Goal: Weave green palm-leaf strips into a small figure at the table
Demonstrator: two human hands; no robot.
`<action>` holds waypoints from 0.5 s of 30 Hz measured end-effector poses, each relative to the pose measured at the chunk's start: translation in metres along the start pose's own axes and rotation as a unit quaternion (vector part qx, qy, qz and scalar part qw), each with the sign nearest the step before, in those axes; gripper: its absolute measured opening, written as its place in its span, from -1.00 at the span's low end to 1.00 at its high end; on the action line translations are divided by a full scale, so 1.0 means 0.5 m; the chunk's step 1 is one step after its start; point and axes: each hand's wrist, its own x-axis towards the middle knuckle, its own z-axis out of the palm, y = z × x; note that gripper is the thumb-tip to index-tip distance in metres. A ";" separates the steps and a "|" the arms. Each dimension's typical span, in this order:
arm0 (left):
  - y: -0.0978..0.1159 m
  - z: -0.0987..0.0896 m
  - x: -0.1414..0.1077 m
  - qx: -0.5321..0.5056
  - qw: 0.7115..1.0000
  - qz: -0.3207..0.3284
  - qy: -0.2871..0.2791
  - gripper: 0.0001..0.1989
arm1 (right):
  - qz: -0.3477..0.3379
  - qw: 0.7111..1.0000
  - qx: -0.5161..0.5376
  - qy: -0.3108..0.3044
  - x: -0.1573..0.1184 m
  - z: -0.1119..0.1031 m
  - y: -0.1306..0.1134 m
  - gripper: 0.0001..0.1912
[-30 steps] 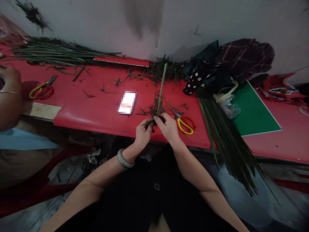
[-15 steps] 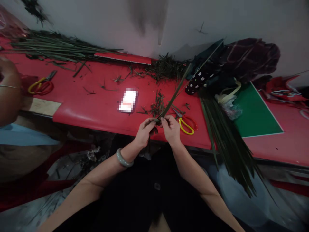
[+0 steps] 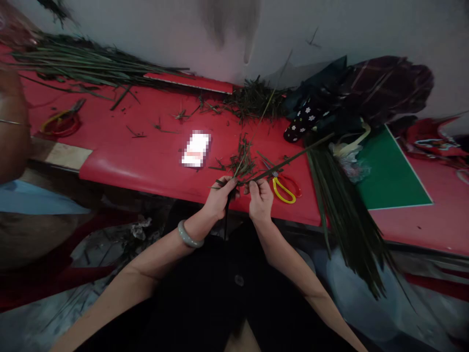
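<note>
Just over the table's front edge, my left hand pinches green leaf strips where they cross; short ends poke out to its left and a dark strip hangs below it. Close beside it, my right hand is closed on a long leaf strip that slants up to the right. A thinner strip rises from my left fingers toward the wall. The exact crossing of the strips is partly hidden by my fingertips. Scissors with yellow and red handles lie right of my right hand.
Leaf scraps and a bright phone-like rectangle lie on the red table. A long-leaf bundle overhangs the edge at right, near a flower-patterned dark item. At left are another person's arm and more scissors.
The long strip by my right hand has swung from steeply upward to a low slant rightward. My hands have moved slightly apart, and a thin strip now stands out separately.
</note>
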 end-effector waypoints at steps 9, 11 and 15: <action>0.002 -0.004 -0.003 0.007 0.998 -0.023 -0.062 -0.83 | 0.008 0.999 0.012 -0.034 0.007 -0.010 0.007 -0.83; 0.004 -0.004 -0.002 -0.006 0.998 -0.030 -0.052 -0.83 | 0.014 0.999 0.042 -0.011 0.007 -0.010 0.009 -0.82; 0.000 -0.011 0.001 -0.026 0.998 -0.042 -0.044 -0.83 | 0.036 0.995 0.088 0.042 0.009 -0.014 0.014 -0.82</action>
